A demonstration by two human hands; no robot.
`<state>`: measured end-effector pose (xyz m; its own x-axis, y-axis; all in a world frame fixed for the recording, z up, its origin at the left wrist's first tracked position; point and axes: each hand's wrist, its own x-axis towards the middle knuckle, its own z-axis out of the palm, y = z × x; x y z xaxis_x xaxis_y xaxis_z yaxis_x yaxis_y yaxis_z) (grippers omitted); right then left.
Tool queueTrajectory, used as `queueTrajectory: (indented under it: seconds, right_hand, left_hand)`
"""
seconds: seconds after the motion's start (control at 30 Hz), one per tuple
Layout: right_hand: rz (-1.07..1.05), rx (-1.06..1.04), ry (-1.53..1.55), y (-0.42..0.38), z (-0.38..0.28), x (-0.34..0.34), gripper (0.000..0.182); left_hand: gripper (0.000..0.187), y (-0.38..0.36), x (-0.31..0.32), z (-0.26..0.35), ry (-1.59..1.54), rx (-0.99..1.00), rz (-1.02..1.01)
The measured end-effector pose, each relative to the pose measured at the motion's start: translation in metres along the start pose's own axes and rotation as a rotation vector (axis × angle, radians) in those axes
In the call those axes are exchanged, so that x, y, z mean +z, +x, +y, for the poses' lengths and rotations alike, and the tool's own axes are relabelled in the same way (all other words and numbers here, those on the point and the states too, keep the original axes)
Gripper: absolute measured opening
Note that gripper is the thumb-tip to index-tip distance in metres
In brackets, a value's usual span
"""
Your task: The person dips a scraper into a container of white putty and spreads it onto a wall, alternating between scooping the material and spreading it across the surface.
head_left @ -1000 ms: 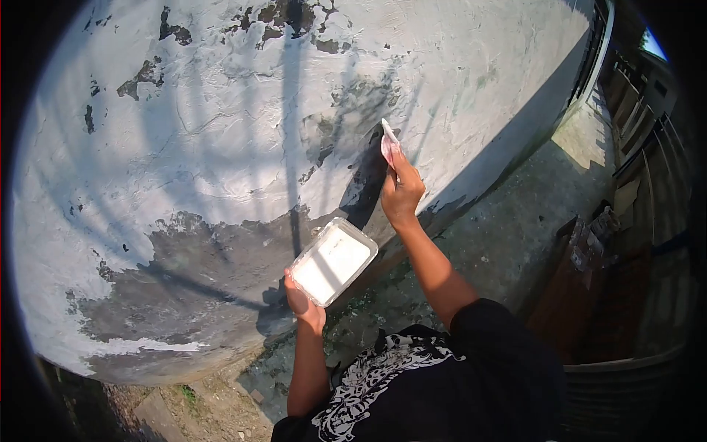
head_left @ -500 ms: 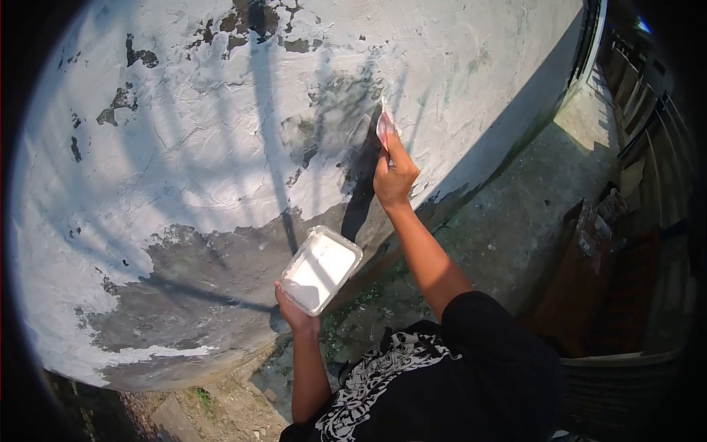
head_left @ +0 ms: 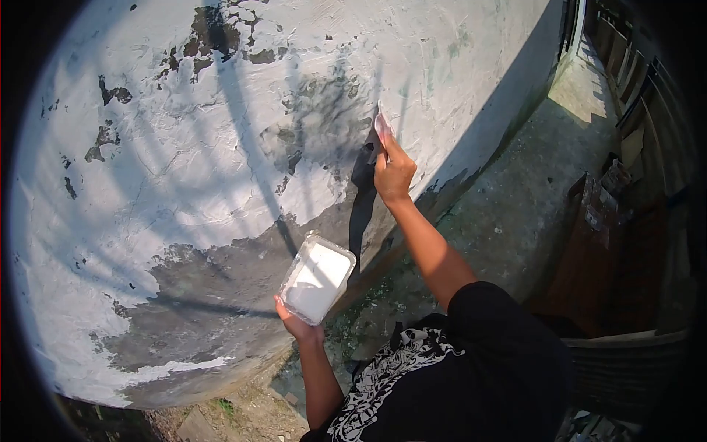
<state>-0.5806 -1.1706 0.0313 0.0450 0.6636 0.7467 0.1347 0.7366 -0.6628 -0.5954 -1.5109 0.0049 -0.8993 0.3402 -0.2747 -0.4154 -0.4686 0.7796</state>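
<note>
My left hand supports a clear rectangular plastic tub from below and at its near corner. Smooth white paste fills much of it, part in sun and part in shadow. Higher up and to the right, my right hand grips a thin, flat scraper smeared with white, seen nearly edge-on. Its tip is close to the wall; whether it touches cannot be made out. Left of the scraper is a grey, thinly coated patch on the rough white surface.
Bare grey plaster shows low on the wall, with dark chipped spots higher up. A concrete path runs along the wall's foot on the right. Beyond it are brown wooden boards and a fence.
The view has shifted, so the wall appears farther left. My right hand with the scraper now sits farther right relative to the grey patch. The tub stays in my left hand, slightly lower in view.
</note>
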Motion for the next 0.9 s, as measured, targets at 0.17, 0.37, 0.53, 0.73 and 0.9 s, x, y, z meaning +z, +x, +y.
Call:
queueTrajectory:
  seconds: [0.17, 0.37, 0.53, 0.73, 0.9]
  right_hand:
    - [-0.084, -0.3, -0.168, -0.063, -0.014, 0.034, 0.044]
    - [0.027, -0.053, -0.147, -0.021, 0.009, -0.009, 0.042]
    - [-0.075, -0.184, -0.005, -0.04, -0.028, 0.026, 0.038]
    - [-0.08, -0.06, -0.005, -0.014, -0.016, -0.018, 0.043]
    - [-0.151, -0.172, -0.197, -0.031, 0.005, 0.026, 0.035]
  left_hand:
    - [0.062, 0.003, 0.001, -0.004, 0.026, -0.005, -0.022]
    - [0.063, -0.001, 0.002, -0.006, 0.037, -0.027, 0.0]
    - [0.064, 0.004, -0.005, -0.012, 0.054, -0.009, -0.06]
    - [0.065, -0.002, 0.005, -0.003, 0.02, -0.001, 0.041]
    - [0.065, 0.003, -0.009, -0.007, 0.047, 0.037, -0.005]
